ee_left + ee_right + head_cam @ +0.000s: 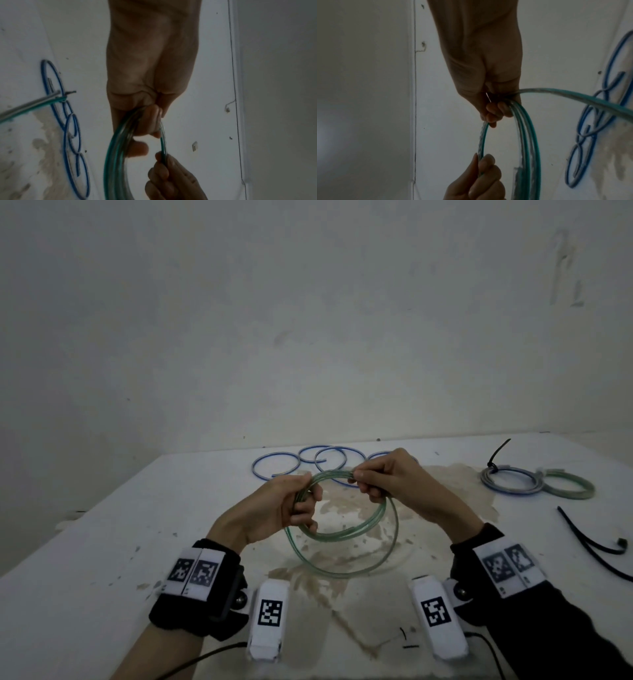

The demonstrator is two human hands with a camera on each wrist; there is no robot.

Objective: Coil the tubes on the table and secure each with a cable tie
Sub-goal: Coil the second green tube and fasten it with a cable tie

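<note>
A clear green tube (346, 534) is wound into several loops, held above the white table (102, 542). My left hand (291, 505) grips the coil's left side, fingers curled round the bundled strands (120, 135). My right hand (376, 474) pinches the coil's upper right part between thumb and fingers, seen in the right wrist view where the strands (522, 121) pass under the curled fingers. A blue tube (308, 462) lies uncoiled in loose loops on the table behind the hands.
At the right lie two tied coils, a blue-grey one (510, 481) with a black cable tie (496, 457) and a green one (570, 484). Loose black cable ties (589, 542) lie near the right edge. A wall stands behind the table.
</note>
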